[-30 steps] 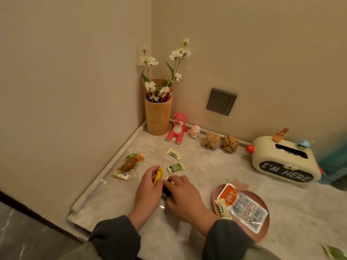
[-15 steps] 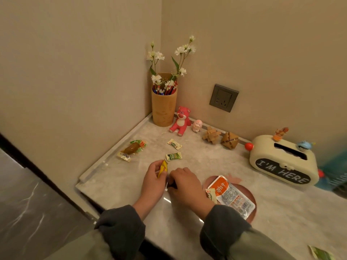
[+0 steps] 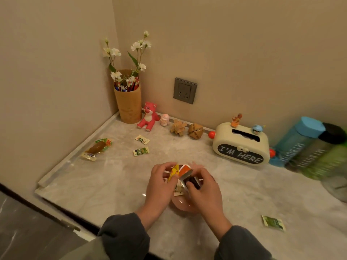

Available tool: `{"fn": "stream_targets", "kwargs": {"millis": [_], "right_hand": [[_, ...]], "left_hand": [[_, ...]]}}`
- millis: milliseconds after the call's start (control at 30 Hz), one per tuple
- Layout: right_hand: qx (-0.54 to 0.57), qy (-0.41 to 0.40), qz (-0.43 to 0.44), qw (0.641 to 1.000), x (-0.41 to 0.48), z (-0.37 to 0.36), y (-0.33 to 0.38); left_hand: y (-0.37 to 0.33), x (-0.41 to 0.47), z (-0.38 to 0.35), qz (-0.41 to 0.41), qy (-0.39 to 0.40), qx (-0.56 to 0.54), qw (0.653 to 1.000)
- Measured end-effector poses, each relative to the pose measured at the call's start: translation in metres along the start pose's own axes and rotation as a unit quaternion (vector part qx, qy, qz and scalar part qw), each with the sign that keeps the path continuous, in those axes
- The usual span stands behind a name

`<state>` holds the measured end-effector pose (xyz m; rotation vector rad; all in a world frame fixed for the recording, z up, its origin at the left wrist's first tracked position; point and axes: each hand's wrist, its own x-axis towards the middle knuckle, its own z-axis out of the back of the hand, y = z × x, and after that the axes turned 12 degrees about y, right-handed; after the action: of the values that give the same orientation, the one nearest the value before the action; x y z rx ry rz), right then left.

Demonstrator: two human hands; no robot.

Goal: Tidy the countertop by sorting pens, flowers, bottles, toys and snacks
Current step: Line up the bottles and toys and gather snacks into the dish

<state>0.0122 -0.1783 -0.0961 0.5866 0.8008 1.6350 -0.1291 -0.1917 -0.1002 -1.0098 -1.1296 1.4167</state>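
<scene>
My left hand (image 3: 159,186) pinches a yellow snack packet (image 3: 173,173) over the pink plate (image 3: 181,206). My right hand (image 3: 203,190) grips a small dark snack packet (image 3: 193,182) beside it, above the same plate. An orange-and-white snack bag (image 3: 185,169) lies on the plate under both hands. Loose snacks remain on the counter: two green packets (image 3: 141,151) (image 3: 142,139), a brown one (image 3: 98,147) with a small white packet (image 3: 89,156) at the left edge, and a green one (image 3: 273,222) at front right.
A bamboo cup (image 3: 128,104) with pens and white flowers (image 3: 129,53) stands in the corner. A pink bear (image 3: 149,116), a small pink figure (image 3: 164,119) and two wooden puzzles (image 3: 178,125) (image 3: 195,130) line the wall. A cream tissue box (image 3: 241,144) and bottles (image 3: 298,140) stand right.
Both hands moved right from the bare counter to above the pink plate, carrying the yellow and dark packets. The view shifted right, bringing the bottles in.
</scene>
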Motion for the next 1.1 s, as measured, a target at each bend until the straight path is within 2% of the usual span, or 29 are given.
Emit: {"fn": "stream_targets", "kwargs": {"millis": [100,233,333,467,733,933,1100], "right_hand": [[-0.008,-0.017,-0.028,0.999,-0.012,0.009,-0.014],[-0.051,-0.022,-0.041,0.998,-0.017,0.018,-0.022],[-0.072,-0.04,-0.026,0.996,-0.013,0.021,-0.024],[-0.046,-0.031,-0.023,0.998,-0.004,0.017,-0.016],[-0.013,0.048,0.01,0.999,0.027,-0.012,0.036],[-0.075,0.107,0.083,0.988,0.061,-0.054,0.073],[-0.154,0.188,0.067,0.968,0.093,-0.089,0.097]], "left_hand": [[0.004,-0.002,-0.015,-0.013,0.031,0.052,0.998],[0.012,-0.003,-0.022,-0.001,0.033,0.124,0.992],[0.011,-0.004,-0.02,0.006,0.029,0.141,0.99],[0.009,0.0,-0.01,-0.001,0.0,0.124,0.992],[0.015,0.014,0.051,0.015,-0.065,0.119,0.991],[0.021,0.027,0.109,0.021,-0.122,0.122,0.985],[0.033,0.041,0.149,0.014,-0.136,0.154,0.979]]}}
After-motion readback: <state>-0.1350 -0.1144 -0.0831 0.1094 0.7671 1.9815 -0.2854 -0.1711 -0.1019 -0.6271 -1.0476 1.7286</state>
